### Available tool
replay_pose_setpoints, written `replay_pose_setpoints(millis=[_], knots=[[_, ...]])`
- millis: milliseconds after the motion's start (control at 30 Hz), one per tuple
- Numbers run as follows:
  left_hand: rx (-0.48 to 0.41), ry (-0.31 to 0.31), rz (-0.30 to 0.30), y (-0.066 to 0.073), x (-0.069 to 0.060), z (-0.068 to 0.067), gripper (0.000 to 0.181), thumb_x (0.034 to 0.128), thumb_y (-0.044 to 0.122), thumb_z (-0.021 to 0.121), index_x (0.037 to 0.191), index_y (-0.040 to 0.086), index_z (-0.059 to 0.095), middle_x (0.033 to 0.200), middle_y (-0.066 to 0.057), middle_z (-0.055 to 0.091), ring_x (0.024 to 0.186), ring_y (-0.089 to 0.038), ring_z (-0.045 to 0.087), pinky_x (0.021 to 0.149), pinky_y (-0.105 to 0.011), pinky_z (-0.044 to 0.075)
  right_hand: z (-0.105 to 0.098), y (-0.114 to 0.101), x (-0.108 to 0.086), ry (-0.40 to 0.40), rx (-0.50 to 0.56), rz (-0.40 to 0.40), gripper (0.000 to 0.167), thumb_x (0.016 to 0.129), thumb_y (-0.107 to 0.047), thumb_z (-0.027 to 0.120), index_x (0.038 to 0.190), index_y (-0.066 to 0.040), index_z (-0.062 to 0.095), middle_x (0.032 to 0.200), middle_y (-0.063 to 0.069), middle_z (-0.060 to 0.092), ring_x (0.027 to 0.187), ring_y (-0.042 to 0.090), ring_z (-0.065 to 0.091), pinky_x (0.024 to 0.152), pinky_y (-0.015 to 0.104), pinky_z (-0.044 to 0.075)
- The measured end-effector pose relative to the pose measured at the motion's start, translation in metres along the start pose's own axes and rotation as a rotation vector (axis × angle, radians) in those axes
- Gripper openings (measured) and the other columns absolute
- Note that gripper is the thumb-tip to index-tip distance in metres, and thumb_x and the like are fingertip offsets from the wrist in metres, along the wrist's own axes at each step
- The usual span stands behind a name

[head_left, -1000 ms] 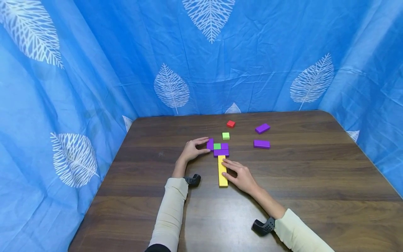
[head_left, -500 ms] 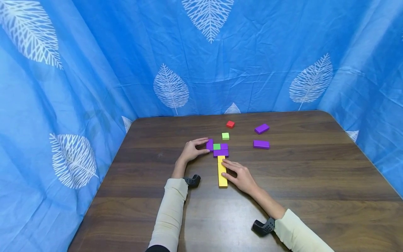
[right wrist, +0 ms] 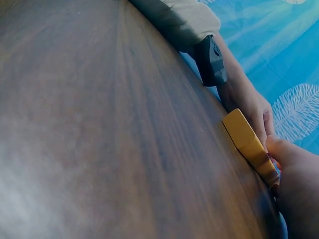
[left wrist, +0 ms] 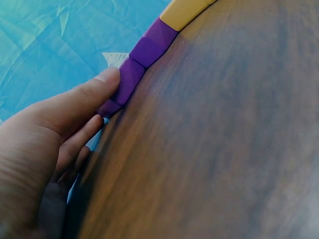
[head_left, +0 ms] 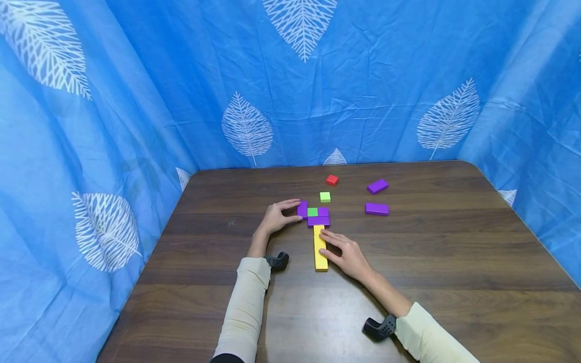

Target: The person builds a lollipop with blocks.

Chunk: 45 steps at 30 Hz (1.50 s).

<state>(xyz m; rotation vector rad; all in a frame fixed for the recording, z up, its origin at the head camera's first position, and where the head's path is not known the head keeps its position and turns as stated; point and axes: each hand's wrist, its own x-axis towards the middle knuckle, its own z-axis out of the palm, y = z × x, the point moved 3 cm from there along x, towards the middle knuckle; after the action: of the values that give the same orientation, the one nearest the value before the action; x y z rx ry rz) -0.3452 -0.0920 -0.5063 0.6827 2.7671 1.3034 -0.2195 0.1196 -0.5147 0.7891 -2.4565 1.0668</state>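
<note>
At the left end of a flat block group, my left hand (head_left: 274, 218) pinches a purple block (head_left: 302, 208) between thumb and fingers, at its near and far ends. In the left wrist view the thumb (left wrist: 107, 82) touches that block's purple side (left wrist: 130, 74). Beside it lie a green block (head_left: 312, 212), a small purple piece (head_left: 323, 212) and a purple block (head_left: 318, 221) along the near side. A yellow strip (head_left: 320, 259) of blocks runs from there toward me. My right hand (head_left: 347, 254) touches the strip's right side with thumb and fingertips, the fingers nearly straight.
Behind the group lie a light green block (head_left: 325, 197) and a red block (head_left: 332, 180). Two purple blocks, the farther (head_left: 378, 186) and the nearer (head_left: 376, 209), lie to the right. All rest on a brown wooden table (head_left: 431, 242). A blue leaf-print curtain (head_left: 363, 91) hangs around it.
</note>
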Motion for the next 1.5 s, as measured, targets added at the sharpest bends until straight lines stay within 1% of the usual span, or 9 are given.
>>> replay_pose_setpoints(millis=[133, 267, 433, 600, 800, 967, 1167, 1333, 1500], knots=[[0.004, 0.001, -0.003, -0.001, 0.0, -0.001, 0.051, 0.0772, 0.036, 0.074, 0.124, 0.02, 0.061, 0.13, 0.001, 0.054, 0.123, -0.018, 0.045, 0.102, -0.039, 0.034, -0.001, -0.002, 0.004, 0.022, 0.004, -0.023, 0.04, 0.082, -0.021, 0.07, 0.118, -0.003, 0.063, 0.126, 0.009, 0.057, 0.113, 0.029, 0.054, 0.093, 0.046, 0.042], [-0.005, -0.005, -0.007, -0.001, 0.001, -0.002, 0.051, 0.0775, 0.035, 0.074, 0.124, 0.02, 0.061, 0.13, 0.001, 0.054, 0.123, -0.018, 0.045, 0.102, -0.039, 0.035, -0.007, -0.008, 0.013, 0.024, 0.017, -0.038, 0.035, 0.083, -0.021, 0.07, 0.114, -0.004, 0.066, 0.12, 0.009, 0.06, 0.109, 0.028, 0.057, 0.092, 0.045, 0.044], [-0.008, -0.018, -0.009, -0.002, 0.002, 0.0, 0.051, 0.0777, 0.037, 0.074, 0.125, 0.021, 0.061, 0.13, 0.002, 0.054, 0.123, -0.017, 0.045, 0.102, -0.039, 0.035, -0.018, -0.008, 0.035, -0.012, 0.012, -0.002, 0.031, 0.085, -0.025, 0.067, 0.111, -0.008, 0.068, 0.111, 0.006, 0.065, 0.105, 0.024, 0.059, 0.091, 0.042, 0.046], [-0.015, -0.018, 0.002, -0.002, 0.002, 0.001, 0.052, 0.0773, 0.037, 0.074, 0.124, 0.02, 0.061, 0.13, 0.001, 0.054, 0.123, -0.017, 0.045, 0.102, -0.038, 0.035, -0.029, 0.003, 0.06, -0.008, 0.011, 0.049, 0.03, 0.086, -0.024, 0.066, 0.111, -0.007, 0.068, 0.11, 0.007, 0.066, 0.106, 0.025, 0.059, 0.091, 0.042, 0.045], [-0.013, -0.021, -0.012, -0.001, 0.003, 0.0, 0.051, 0.0775, 0.036, 0.074, 0.124, 0.019, 0.061, 0.13, 0.002, 0.054, 0.124, -0.017, 0.044, 0.102, -0.037, 0.035, -0.04, 0.022, 0.091, 0.074, -0.01, 0.088, 0.028, 0.084, -0.011, 0.068, 0.111, -0.005, 0.067, 0.111, 0.012, 0.065, 0.107, 0.029, 0.058, 0.091, 0.044, 0.045], [-0.006, -0.024, -0.011, -0.001, 0.005, -0.002, 0.051, 0.0773, 0.037, 0.074, 0.124, 0.02, 0.061, 0.13, 0.003, 0.054, 0.124, -0.016, 0.044, 0.102, -0.036, 0.035, -0.04, 0.039, 0.11, 0.101, -0.032, 0.117, 0.03, 0.084, -0.006, 0.067, 0.113, -0.003, 0.066, 0.114, 0.014, 0.063, 0.11, 0.03, 0.056, 0.092, 0.044, 0.044], [0.001, -0.017, 0.015, 0.0, 0.004, -0.002, 0.05, 0.0777, 0.035, 0.074, 0.124, 0.019, 0.061, 0.129, 0.002, 0.055, 0.122, -0.015, 0.046, 0.101, -0.033, 0.036, -0.034, 0.055, 0.12, 0.079, -0.048, 0.169, 0.035, 0.083, -0.005, 0.067, 0.117, 0.002, 0.061, 0.119, 0.018, 0.059, 0.114, 0.034, 0.052, 0.097, 0.044, 0.039], [0.0, -0.012, 0.02, -0.001, 0.003, 0.0, 0.05, 0.0778, 0.035, 0.074, 0.124, 0.019, 0.061, 0.129, 0.002, 0.055, 0.123, -0.015, 0.045, 0.101, -0.034, 0.036, -0.025, 0.071, 0.119, 0.027, -0.042, 0.273, 0.039, 0.086, -0.012, 0.065, 0.121, 0.002, 0.058, 0.121, 0.019, 0.057, 0.116, 0.036, 0.049, 0.098, 0.046, 0.037], [-0.007, -0.01, 0.017, -0.004, 0.002, 0.001, 0.05, 0.0777, 0.036, 0.074, 0.123, 0.02, 0.061, 0.129, 0.003, 0.055, 0.123, -0.015, 0.045, 0.101, -0.034, 0.036, -0.017, 0.08, 0.113, -0.013, -0.008, 0.375, 0.041, 0.088, -0.017, 0.064, 0.126, -0.001, 0.056, 0.125, 0.018, 0.055, 0.118, 0.035, 0.047, 0.1, 0.046, 0.036]])
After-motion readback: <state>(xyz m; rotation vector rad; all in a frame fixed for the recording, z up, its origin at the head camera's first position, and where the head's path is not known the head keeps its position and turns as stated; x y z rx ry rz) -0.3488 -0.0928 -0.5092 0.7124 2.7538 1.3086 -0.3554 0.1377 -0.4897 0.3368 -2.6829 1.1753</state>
